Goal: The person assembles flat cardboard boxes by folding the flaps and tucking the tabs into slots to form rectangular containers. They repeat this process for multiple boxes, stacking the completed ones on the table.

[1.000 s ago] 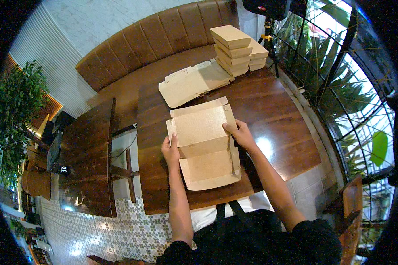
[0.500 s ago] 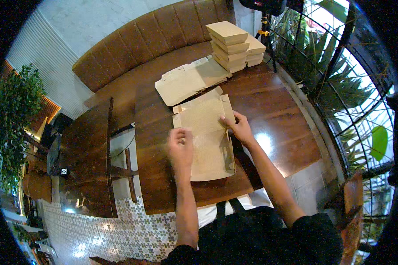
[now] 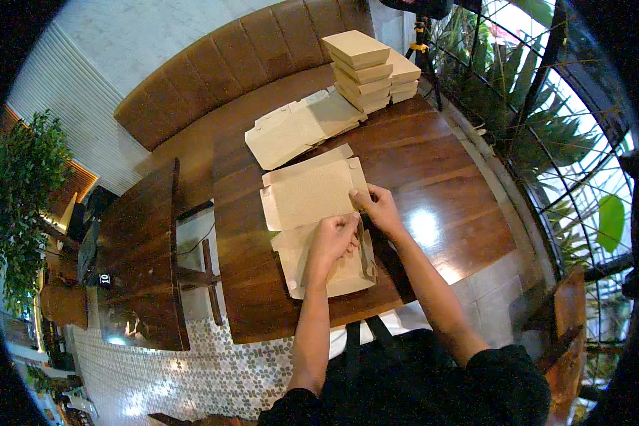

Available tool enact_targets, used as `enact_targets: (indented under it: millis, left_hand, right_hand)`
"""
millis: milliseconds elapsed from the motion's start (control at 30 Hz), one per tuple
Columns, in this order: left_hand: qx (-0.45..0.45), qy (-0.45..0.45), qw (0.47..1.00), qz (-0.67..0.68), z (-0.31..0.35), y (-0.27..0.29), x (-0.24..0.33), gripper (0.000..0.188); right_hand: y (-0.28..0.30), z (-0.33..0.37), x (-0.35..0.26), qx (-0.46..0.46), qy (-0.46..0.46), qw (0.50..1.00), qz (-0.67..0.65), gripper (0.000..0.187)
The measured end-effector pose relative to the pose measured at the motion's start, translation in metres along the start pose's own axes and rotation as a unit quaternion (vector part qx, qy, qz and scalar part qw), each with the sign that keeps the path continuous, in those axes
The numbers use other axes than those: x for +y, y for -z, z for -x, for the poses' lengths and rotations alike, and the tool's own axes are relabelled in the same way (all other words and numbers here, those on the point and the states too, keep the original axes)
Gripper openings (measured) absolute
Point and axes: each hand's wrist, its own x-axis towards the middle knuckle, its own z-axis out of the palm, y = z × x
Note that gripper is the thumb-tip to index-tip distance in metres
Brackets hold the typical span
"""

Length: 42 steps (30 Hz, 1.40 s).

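An unfolded brown cardboard box (image 3: 309, 192) lies on the wooden table in front of me, with side flaps partly raised. My right hand (image 3: 378, 209) grips its right side flap, thumb on the inner face and fingers outside. Over the box's right half, close to the fold between its two panels, my left hand (image 3: 335, 238) has its fingers pinched together at the same right edge. The wrist and palm cover part of the near panel. Both hands nearly meet at that edge.
Behind the box lie flat cardboard blanks (image 3: 302, 129) in a pile. Several folded boxes (image 3: 358, 67) stand stacked at the table's far right. A brown padded bench (image 3: 213, 78) runs along the wall. Another wooden table (image 3: 138, 263) stands to the left.
My left hand has moved right, from the box's left edge to its right edge. The left flaps now stand free. My right hand stays on the right flap.
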Motion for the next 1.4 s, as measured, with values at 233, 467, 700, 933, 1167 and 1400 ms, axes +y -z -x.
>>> enact_targets:
  millis: [233,467,700,933,1167,1400]
  left_hand:
    - [-0.012,-0.002,0.998,-0.066,-0.01,0.007,0.003,0.049]
    - [-0.012,-0.041,0.999,0.001,-0.006,0.007,-0.023,0.026]
    - [0.047,-0.024,0.996,0.07,0.02,-0.006,-0.024,0.026]
    - [0.141,-0.075,0.983,0.09,0.04,-0.008,-0.024,0.024]
    - [0.108,-0.054,0.989,0.079,0.043,-0.01,-0.043,0.026]
    - [0.067,-0.049,0.992,0.097,0.036,-0.005,-0.047,0.025]
  right_hand:
    - [0.002,-0.001,0.007,-0.026,-0.023,0.999,-0.011,0.039]
    - [0.006,0.022,0.004,0.049,-0.004,0.997,0.063,0.044]
    - [0.007,0.108,-0.006,-0.005,-0.042,0.983,0.177,0.028]
    - [0.007,0.097,-0.006,0.02,-0.1,0.995,-0.012,0.02]
    - [-0.003,0.102,-0.006,0.051,-0.148,0.977,-0.146,0.036]
    - [-0.003,0.102,-0.006,0.053,-0.143,0.979,-0.133,0.031]
